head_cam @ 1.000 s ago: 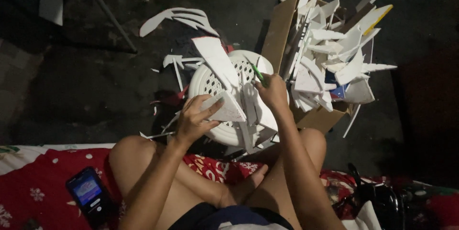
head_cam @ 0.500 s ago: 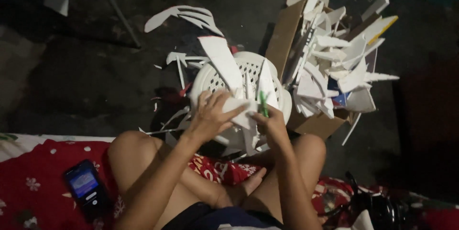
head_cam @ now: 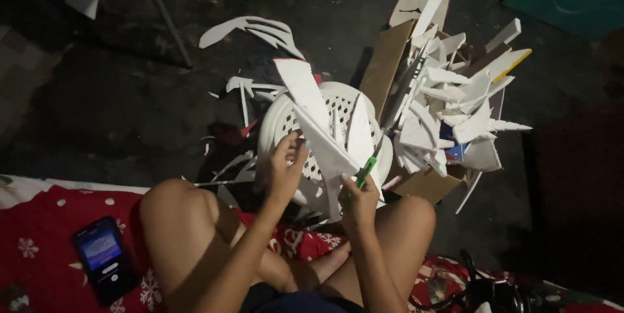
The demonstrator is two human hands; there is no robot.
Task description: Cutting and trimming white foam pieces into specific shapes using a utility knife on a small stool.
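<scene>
Your right hand [head_cam: 359, 201] is curled tight around a green-handled cutter [head_cam: 365, 171], its blade pointing up and away against a long white foam strip [head_cam: 323, 136]. Your left hand [head_cam: 285, 169] has its fingers spread and pinches the near left edge of that same strip, which slants up and away from both hands. Just beyond your hands, under the strip, sits a white plastic basket [head_cam: 279, 124] on the floor. Further out to the right, a cardboard box [head_cam: 389, 66] is stuffed with white foam offcuts [head_cam: 455, 102]. Well to the left of your left hand, a phone [head_cam: 104, 258] lies on the red blanket [head_cam: 39, 248].
</scene>
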